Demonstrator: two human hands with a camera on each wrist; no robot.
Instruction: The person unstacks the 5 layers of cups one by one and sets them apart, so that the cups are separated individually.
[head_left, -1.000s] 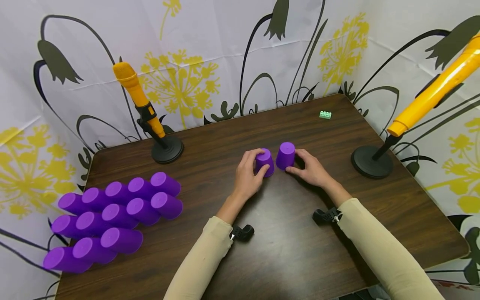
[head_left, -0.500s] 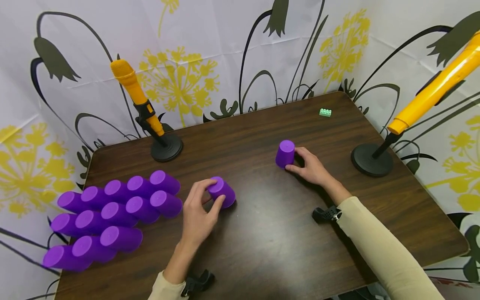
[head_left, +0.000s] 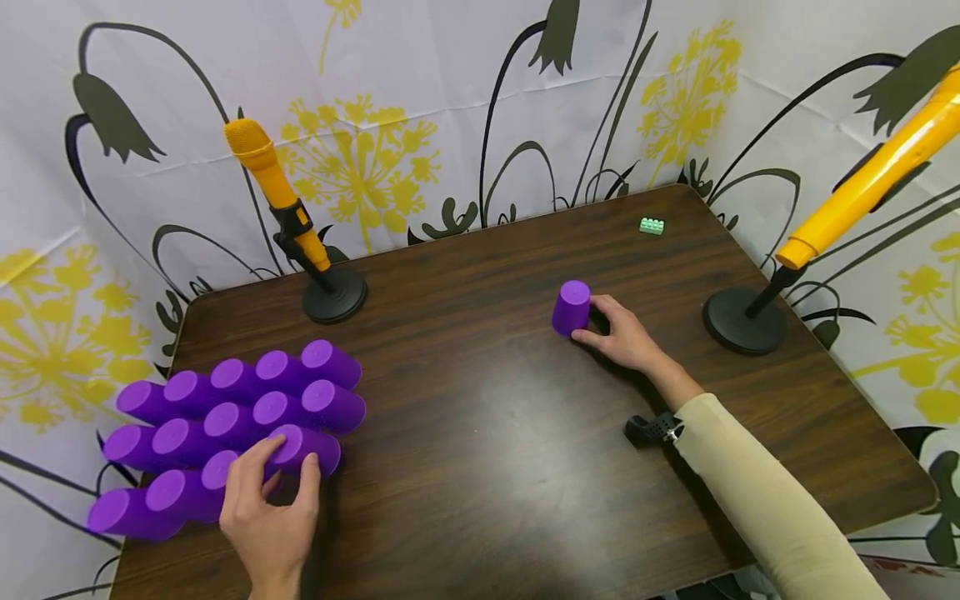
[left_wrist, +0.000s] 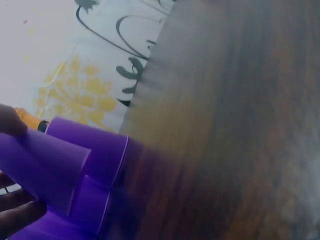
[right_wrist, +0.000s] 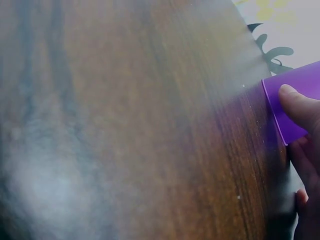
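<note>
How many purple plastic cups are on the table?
15: thirteen purple plastic cups lying in rows at left, a held cup in the left hand beside them, an upside-down cup at the right hand. Others may be hidden.

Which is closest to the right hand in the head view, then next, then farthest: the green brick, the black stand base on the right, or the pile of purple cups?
From the right hand:
1. Stand base, just to its right.
2. Green brick, at the table's far edge.
3. Cup pile, far across on the left.
</note>
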